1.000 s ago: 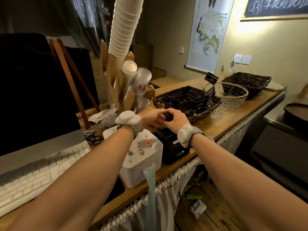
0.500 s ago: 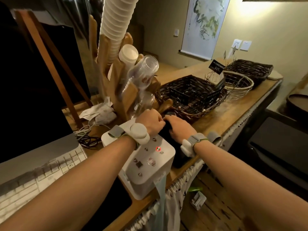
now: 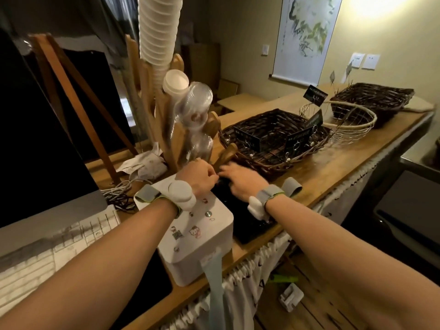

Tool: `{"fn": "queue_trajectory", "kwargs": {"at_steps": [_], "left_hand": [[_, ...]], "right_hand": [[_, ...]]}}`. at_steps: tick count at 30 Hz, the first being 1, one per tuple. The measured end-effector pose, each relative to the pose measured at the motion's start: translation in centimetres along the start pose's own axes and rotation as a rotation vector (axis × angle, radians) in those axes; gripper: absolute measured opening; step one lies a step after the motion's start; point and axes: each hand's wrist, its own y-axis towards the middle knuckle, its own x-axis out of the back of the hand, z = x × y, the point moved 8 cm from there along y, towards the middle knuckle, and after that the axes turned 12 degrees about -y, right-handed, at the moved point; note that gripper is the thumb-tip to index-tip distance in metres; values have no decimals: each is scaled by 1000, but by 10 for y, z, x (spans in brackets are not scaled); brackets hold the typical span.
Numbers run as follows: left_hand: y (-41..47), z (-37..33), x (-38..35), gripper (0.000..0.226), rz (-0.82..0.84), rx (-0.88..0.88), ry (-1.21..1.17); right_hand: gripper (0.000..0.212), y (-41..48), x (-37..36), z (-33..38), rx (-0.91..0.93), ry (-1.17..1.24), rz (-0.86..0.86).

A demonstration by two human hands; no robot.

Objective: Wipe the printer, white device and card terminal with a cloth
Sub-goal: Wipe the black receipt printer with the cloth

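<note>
black printer (image 3: 240, 217): on the wooden counter (image 3: 333, 167), near its front edge, just right of the white device and touching or nearly touching it; mostly covered by both hands.

white device (image 3: 197, 236): boxy, rounded corners, small stickers on the top face; stands at the counter's front edge between the printer and the keyboard. a pale blue strip (image 3: 214, 277) hangs from its front face down past the counter edge.

left hand (image 3: 202, 179): fingers curled and bunched at the printer's rear top edge, over the device's back corner; appears to pinch something small and dark, though blur prevents telling what. white sensor on a grey strap at the wrist.

right hand (image 3: 240, 182): palm down on the printer's top, fingers spread loosely and pointing toward the left hand, fingertips almost meeting it; nothing seen in its grasp. matching wrist strap.

surroundings: dark wicker basket (image 3: 273, 139) with black sign cards just behind the hands; wire basket (image 3: 352, 122) and a second dark basket (image 3: 376, 101) further right; wooden cup holder (image 3: 154, 110) with a tall stack of white cups (image 3: 157, 32) and clear plastic cups (image 3: 192, 115) behind the device; white keyboard (image 3: 47, 253) at lower left.
</note>
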Motion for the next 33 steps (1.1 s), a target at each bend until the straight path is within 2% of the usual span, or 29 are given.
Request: {"fn": "queue_trajectory", "kwargs": {"at_steps": [2,6,9,10,13,16,19,22,26,29,33], "left_hand": [[1,5,1,22,-3,25,-4],[3,7,7,22,-33,43,24],[3,8,3,22,-15,58,18],[4,8,2,22,-5,57,29],[6,5,2,22,-3,54,37],[4,6,2,23,14,70,33],[2,5,5,23,-4,62,61],[-3,7,7,24,-17,62,65],[-7,9,9,24,-29,71,66],[-12,11,3,24,-15,86,53],[-17,8,-2,25,-17,81,63]], "right_hand": [[47,6,3,-16,-69,-22,-17],[47,6,7,-4,23,24,-3],[38,5,12,-17,-58,-8,-41],[38,4,10,-13,-35,1,-28],[48,-2,7,3,66,8,-6],[45,0,9,-6,-6,-22,-30],[55,-3,-2,12,119,-44,37],[52,-2,3,3,24,-54,-39],[58,-9,-1,8,81,-26,9],[50,-17,2,-9,-55,-44,-79],[58,-29,-12,-2,55,-71,-5]]}}
